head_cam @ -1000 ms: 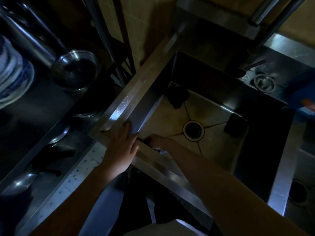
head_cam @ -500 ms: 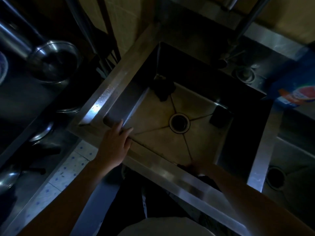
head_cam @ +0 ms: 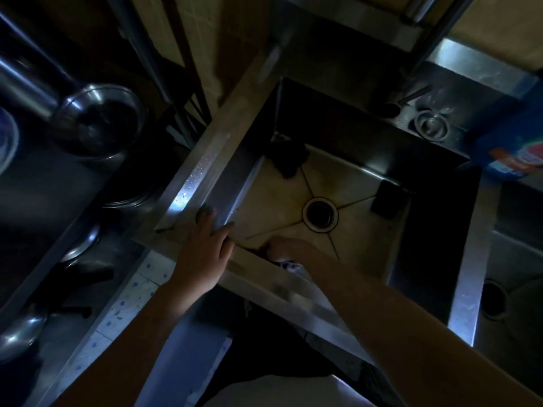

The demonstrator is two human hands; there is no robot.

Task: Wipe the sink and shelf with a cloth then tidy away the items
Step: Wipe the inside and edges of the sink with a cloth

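A deep steel sink (head_cam: 202,168) fills the middle of the dim head view, its drain (head_cam: 320,215) at the centre of the basin floor. My left hand (head_cam: 205,248) rests on the sink's near-left rim corner with fingers straight. My right hand (head_cam: 289,249) reaches down inside the basin against the near wall, gripping a pale cloth (head_cam: 289,265) of which only a small patch shows. A dark crumpled scrubber (head_cam: 288,157) lies in the far-left corner of the basin. A dark rectangular sponge (head_cam: 386,196) leans at the right wall.
A blue detergent packet (head_cam: 511,148) stands at the right on the far counter, near a small round strainer (head_cam: 432,126). A second basin (head_cam: 517,277) adjoins on the right. Steel pots (head_cam: 100,121), lids and ladles (head_cam: 20,330) fill dark shelves on the left.
My right hand with the cloth has swept left along the near inner wall of the basin, back toward my left hand. The left hand stays on the rim corner.
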